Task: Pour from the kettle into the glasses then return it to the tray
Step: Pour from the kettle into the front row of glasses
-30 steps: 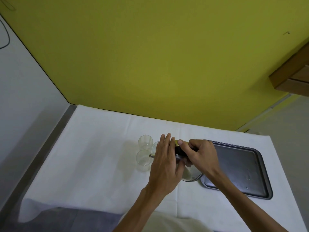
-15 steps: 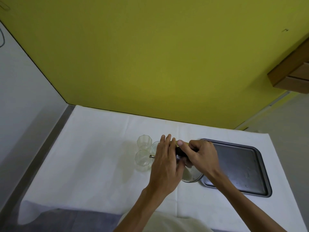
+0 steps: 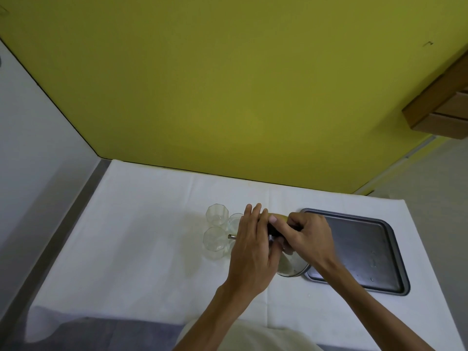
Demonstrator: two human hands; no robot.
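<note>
Head view, white tablecloth (image 3: 141, 224), yellow wall (image 3: 228, 84)

Wall (image 3: 228, 84) plain mustard yellow. Tablecloth (image 3: 152, 236) plain white. Tray (image 3: 379, 282) at 3 o'clock dark grey. Glasses (image 3: 215, 243) clear, faceted. Kettle (image 3: 293, 269) silver, black handle.

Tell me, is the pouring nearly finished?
Still in the middle. The kettle is off the tray, tipped with its spout over the nearest glass; right hand grips the handle, left hand steadies it. How full the glasses are, I cannot tell. Left: putting it back on the tray.
</note>
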